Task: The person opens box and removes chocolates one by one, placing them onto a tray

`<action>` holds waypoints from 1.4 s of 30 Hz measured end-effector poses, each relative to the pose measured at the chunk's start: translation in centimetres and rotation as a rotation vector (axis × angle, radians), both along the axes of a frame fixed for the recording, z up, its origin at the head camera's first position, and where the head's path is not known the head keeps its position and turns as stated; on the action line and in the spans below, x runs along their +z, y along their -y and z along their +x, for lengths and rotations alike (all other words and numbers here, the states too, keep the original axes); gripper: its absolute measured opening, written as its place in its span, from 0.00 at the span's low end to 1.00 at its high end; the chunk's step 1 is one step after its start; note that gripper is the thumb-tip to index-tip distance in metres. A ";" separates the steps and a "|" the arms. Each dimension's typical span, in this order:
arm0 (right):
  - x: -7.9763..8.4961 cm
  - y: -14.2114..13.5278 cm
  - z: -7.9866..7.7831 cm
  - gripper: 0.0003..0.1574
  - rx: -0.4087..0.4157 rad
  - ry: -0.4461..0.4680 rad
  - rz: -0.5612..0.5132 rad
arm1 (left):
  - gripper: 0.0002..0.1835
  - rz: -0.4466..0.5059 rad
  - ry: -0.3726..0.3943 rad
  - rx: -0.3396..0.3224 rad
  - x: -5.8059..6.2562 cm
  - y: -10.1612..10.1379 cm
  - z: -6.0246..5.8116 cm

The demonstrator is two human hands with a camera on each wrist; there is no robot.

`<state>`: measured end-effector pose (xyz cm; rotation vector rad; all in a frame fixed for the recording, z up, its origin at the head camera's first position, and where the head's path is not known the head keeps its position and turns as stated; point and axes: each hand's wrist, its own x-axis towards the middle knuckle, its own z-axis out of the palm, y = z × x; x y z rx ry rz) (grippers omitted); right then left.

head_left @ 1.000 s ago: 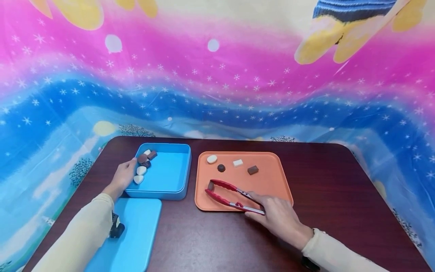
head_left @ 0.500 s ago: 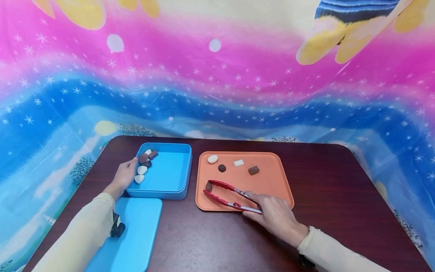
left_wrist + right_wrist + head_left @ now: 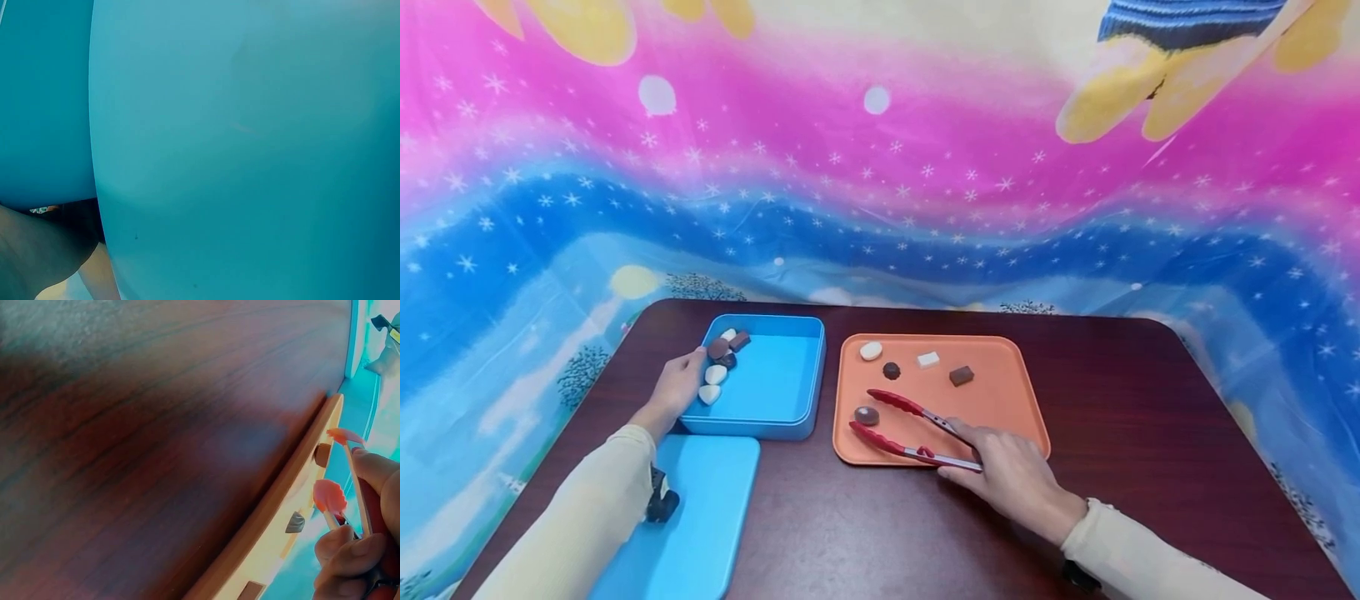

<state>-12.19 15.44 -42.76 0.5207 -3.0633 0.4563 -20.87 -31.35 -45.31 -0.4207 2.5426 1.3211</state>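
My right hand [image 3: 1011,475] holds red-tipped metal tongs [image 3: 917,454] over the orange tray [image 3: 1000,417]. The tongs' tips stand apart, with a glossy brown oval chocolate [image 3: 867,415] on the tray between them, near the lower tip. In the right wrist view, curled fingers [image 3: 350,556] and a thumb wrap the tong handles. My left hand [image 3: 676,385] grips the left wall of the open blue box [image 3: 782,427]; part of it is hidden behind the box in the left wrist view. Inside the box, several brown and white chocolates [image 3: 716,375] lie along its left side.
Farther back on the tray lie a white oval chocolate [image 3: 871,351], a dark round one [image 3: 891,371], a white rectangular one [image 3: 928,359] and a brown rectangular one [image 3: 961,376]. The blue lid [image 3: 707,517] lies before the box, under the left forearm.
The tongs, which earlier had the brown chocolate pinched between their tips, have spread apart, and the chocolate lies on the tray. The left hand has stayed at the box.
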 end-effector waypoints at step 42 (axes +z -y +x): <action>1.7 3.2 -1.3 0.54 -0.004 -0.003 -0.148 | 0.42 0.014 -0.021 0.000 0.0 -0.2 0.2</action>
